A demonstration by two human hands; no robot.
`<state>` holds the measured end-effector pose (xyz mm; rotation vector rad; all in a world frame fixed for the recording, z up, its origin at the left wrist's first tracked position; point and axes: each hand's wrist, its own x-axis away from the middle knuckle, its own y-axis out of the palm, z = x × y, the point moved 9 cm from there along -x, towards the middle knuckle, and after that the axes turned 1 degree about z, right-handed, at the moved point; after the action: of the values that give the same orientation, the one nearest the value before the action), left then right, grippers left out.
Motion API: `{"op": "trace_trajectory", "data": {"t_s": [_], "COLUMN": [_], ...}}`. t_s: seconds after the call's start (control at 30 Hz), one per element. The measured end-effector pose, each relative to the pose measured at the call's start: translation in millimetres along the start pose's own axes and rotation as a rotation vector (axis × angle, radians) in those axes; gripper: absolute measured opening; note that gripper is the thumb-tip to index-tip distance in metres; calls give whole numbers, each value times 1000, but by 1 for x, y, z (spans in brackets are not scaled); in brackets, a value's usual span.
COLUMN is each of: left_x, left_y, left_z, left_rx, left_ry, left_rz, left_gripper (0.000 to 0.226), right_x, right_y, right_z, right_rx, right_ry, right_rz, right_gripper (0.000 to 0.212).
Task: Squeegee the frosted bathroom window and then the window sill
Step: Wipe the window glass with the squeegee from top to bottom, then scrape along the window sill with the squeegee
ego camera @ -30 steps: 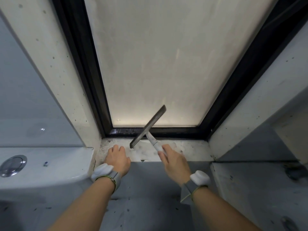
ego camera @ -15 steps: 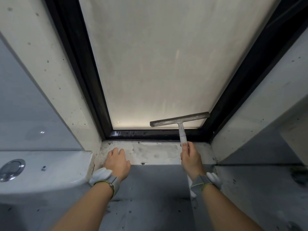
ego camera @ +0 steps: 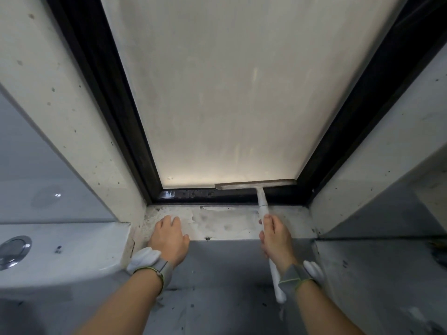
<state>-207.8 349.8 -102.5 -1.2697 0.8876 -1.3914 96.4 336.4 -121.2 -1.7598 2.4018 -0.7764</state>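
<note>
Item: squeegee (ego camera: 260,189) — white handle, pale blade. You hold it in your right hand (ego camera: 274,238), fingers (ego camera: 268,222) clenched round the middle of the handle, whose lower end sticks out past your wrist. The blade lies level against the very bottom of the frosted window (ego camera: 229,93), on the right half of the pane, its right tip at the black frame (ego camera: 183,194) and its lower edge at the bottom rail.

Item: left hand (ego camera: 169,234) — flat, palm down, fingers spread and holding nothing, braced on the left part of the window sill (ego camera: 225,222).

Item: window sill — pale, blotched with grey marks; it looks not yet wiped, though you cannot tell wet from stained here.

Item: bottom rail of the frame — glossy on its left part, so water may be pooled there.

Also in view: a white toilet cistern (ego camera: 72,250) with a chrome flush button (ego camera: 14,247) at left, grey tiled wall (ego camera: 225,274) below the sill.

Step in hand, as judged: a stroke on the glass stands at its lowest point, on the right side. The sill part has not begun.

Next move calls for: lifting the blade clear of the rail — then either resetting high for any unwiped strip of the pane, or laying the blade flat on the sill. For the sill you need your left hand out of the blade's path.
</note>
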Motion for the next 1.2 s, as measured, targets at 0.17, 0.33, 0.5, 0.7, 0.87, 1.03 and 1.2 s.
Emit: {"op": "trace_trajectory", "data": {"t_s": [0.17, 0.33, 0.5, 0.7, 0.87, 1.03, 1.2], "left_x": [-1, -1, 1, 8, 40, 66, 70], "left_y": [1, 2, 2, 3, 1, 10, 15], "left_z": [-2, -2, -4, -6, -8, -18, -28], "left_rx": [5, 10, 35, 122, 281, 268, 376], "left_ry": [5, -5, -14, -34, -88, -123, -169], "left_rz": [1, 4, 8, 65, 218, 219, 192], "left_gripper": [43, 44, 43, 52, 48, 49, 47], "right_x": [1, 4, 11, 58, 67, 70, 68], "right_y": [13, 17, 20, 65, 77, 69, 50], "right_z": [-7, 0, -14, -47, -64, -73, -80], "right_rx": [59, 96, 121, 399, 372, 404, 577], "right_ry": [-17, 41, 37, -137, -132, -149, -280], "right_rz": [18, 2, -49, -247, -329, -496, -551], "right_gripper": [35, 36, 34, 37, 21, 9, 11]}}
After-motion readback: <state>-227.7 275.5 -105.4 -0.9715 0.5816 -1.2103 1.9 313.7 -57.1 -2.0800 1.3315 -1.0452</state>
